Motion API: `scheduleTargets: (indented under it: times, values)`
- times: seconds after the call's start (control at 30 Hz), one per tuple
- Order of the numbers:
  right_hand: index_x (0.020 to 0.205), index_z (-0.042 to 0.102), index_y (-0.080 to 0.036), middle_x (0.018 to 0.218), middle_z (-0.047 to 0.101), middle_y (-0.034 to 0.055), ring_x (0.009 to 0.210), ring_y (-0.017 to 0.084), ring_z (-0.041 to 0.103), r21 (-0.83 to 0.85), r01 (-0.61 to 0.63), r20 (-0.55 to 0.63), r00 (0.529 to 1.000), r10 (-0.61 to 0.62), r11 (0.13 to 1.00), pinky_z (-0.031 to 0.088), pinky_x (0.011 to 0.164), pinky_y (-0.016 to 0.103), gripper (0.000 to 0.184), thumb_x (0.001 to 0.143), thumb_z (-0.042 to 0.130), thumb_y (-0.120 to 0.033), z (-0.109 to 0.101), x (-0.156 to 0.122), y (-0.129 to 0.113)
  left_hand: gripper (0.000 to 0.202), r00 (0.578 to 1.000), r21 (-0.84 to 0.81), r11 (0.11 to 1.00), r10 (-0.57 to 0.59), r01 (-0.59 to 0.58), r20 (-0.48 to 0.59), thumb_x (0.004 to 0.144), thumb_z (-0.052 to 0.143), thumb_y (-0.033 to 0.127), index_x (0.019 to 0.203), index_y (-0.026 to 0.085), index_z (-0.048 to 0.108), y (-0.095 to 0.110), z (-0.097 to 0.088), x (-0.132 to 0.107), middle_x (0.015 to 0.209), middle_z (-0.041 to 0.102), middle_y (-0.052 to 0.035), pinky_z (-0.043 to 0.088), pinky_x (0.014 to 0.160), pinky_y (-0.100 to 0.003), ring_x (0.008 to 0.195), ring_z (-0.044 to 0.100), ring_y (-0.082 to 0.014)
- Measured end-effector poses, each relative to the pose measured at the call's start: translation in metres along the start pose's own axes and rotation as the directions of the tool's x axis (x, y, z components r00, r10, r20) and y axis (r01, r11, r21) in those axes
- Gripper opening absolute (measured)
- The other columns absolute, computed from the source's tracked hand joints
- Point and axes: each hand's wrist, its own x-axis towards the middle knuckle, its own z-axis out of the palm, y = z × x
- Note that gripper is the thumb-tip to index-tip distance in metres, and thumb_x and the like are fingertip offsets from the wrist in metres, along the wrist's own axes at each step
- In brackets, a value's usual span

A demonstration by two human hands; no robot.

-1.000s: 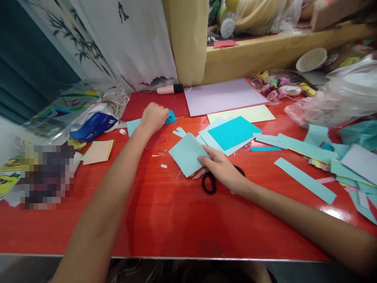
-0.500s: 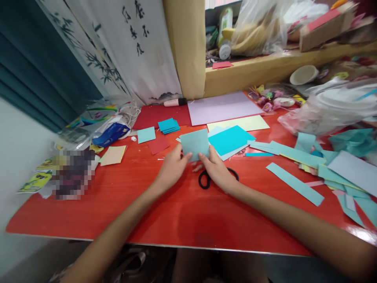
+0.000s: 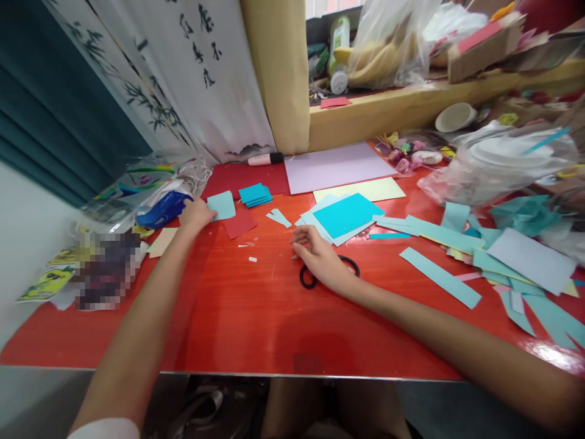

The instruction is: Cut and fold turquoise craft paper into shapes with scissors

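My left hand [image 3: 196, 214] is at the left of the table, its fingers closed at the left edge of a light blue paper square [image 3: 222, 205]. That square lies beside a small stack of brighter blue paper squares [image 3: 256, 195] and a red paper square [image 3: 240, 224]. My right hand [image 3: 320, 255] hovers near the middle with fingers loosely bent and apart, holding nothing. Under it lies a pair of scissors [image 3: 308, 278], whose black handle loops show while the blades are hidden. Just beyond the right fingers are thin pale blue paper strips [image 3: 280, 217] and a bright blue sheet [image 3: 350, 214].
Lilac card [image 3: 338, 167], pale yellow paper [image 3: 365, 190] and a marker [image 3: 265, 159] lie at the back. Light blue offcuts [image 3: 441, 277] spread over the right side, near a plastic bag [image 3: 503, 161]. A blue packet [image 3: 164, 209] and beige paper squares [image 3: 162, 242] are at the left.
The light blue square held between both hands has gone left with my left hand to the other paper squares. My right hand has let go and stays above the scissors.
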Motion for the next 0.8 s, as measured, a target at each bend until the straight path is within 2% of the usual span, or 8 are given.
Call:
scheduleTargets:
  times: [0.1,0.2,0.27,0.37,0.43,0.53,0.67,0.8]
  values:
    - [0.1,0.044,-0.018,0.099,0.053,0.0084,0.09,0.016,0.052,-0.167,0.173,-0.008,0.984,-0.177,0.971,0.045,0.079,0.034,0.017,0.084,0.039,-0.015,-0.002,-0.004,-0.005,0.053,0.995,0.185,0.981,-0.034,0.051,-0.093,0.073,0.064,0.032,0.116,0.01,0.042,0.02,0.012,-0.012,0.13,0.03,-0.0204,0.032,0.086,-0.061,0.111,0.043,-0.0402]
    - [0.101,0.046,-0.016,0.093,0.056,0.0084,0.084,0.016,0.052,-0.367,0.428,0.133,0.903,-0.409,0.826,0.044,0.072,0.031,0.018,0.086,0.036,-0.014,0.001,-0.012,-0.012,0.046,0.997,0.258,0.964,0.072,-0.069,-0.002,0.079,0.054,0.034,0.117,0.012,0.042,0.062,0.032,-0.023,0.129,0.033,-0.0184,0.034,0.09,-0.052,0.114,0.043,-0.0367]
    - [0.093,0.05,-0.015,0.079,0.057,0.0059,0.073,0.015,0.051,-0.437,0.685,0.386,0.728,-0.566,0.583,0.041,0.062,0.028,0.015,0.086,0.037,-0.014,0.006,-0.02,-0.016,0.042,0.978,0.264,0.947,0.151,-0.184,0.141,0.082,0.049,0.036,0.115,0.012,0.046,0.097,0.05,-0.03,0.124,0.04,-0.0167,0.035,0.094,-0.042,0.115,0.043,-0.0307]
    - [0.081,0.053,-0.015,0.06,0.052,0.0003,0.059,0.013,0.047,-0.319,0.936,0.701,0.339,-0.628,0.15,0.033,0.05,0.027,0.017,0.087,0.037,-0.012,0.016,-0.033,-0.02,0.054,0.859,0.275,0.904,0.165,-0.329,0.485,0.081,0.045,0.048,0.116,0.008,0.047,0.148,0.083,-0.036,0.12,0.047,-0.0192,0.034,0.096,-0.038,0.118,0.041,-0.0288]
    - [0.082,0.055,-0.015,0.057,0.05,-0.0013,0.056,0.012,0.047,-0.286,0.958,0.743,0.241,-0.624,0.03,0.029,0.046,0.026,0.019,0.088,0.037,-0.01,0.021,-0.039,-0.02,0.071,0.8,0.283,0.896,0.119,-0.341,0.588,0.07,0.056,0.056,0.117,0.004,0.048,0.177,0.103,-0.035,0.125,0.044,-0.0244,0.036,0.094,-0.04,0.119,0.039,-0.0347]
    - [0.087,0.055,-0.015,0.056,0.049,-0.0021,0.055,0.012,0.048,-0.339,0.94,0.73,0.282,-0.622,0.029,0.026,0.044,0.027,0.019,0.088,0.037,-0.01,0.021,-0.043,-0.017,0.091,0.737,0.333,0.89,0.006,-0.312,0.675,0.052,0.071,0.055,0.12,0.0,0.046,0.208,0.12,-0.024,0.131,0.038,-0.0287,0.037,0.092,-0.043,0.12,0.037,-0.0414]
    - [0.087,0.053,-0.015,0.056,0.05,-0.0019,0.054,0.012,0.049,-0.383,0.921,0.749,0.352,-0.562,0.066,0.024,0.044,0.027,0.016,0.088,0.038,-0.01,0.017,-0.042,-0.01,0.071,0.624,0.372,0.889,-0.134,-0.268,0.77,0.048,0.078,0.041,0.108,0.009,0.059,0.229,0.124,-0.012,0.107,0.062,-0.0181,0.047,0.077,-0.039,0.093,0.058,-0.0331]
    - [0.084,0.052,-0.015,0.057,0.049,-0.0018,0.054,0.012,0.048,-0.362,0.932,0.77,0.32,-0.552,0.035,0.025,0.045,0.027,0.017,0.088,0.037,-0.01,0.015,-0.042,-0.011,0.051,0.614,0.365,0.896,-0.142,-0.254,0.777,0.055,0.074,0.033,0.099,0.01,0.063,0.234,0.122,-0.013,0.088,0.068,-0.0119,0.048,0.067,-0.034,0.076,0.062,-0.0267]
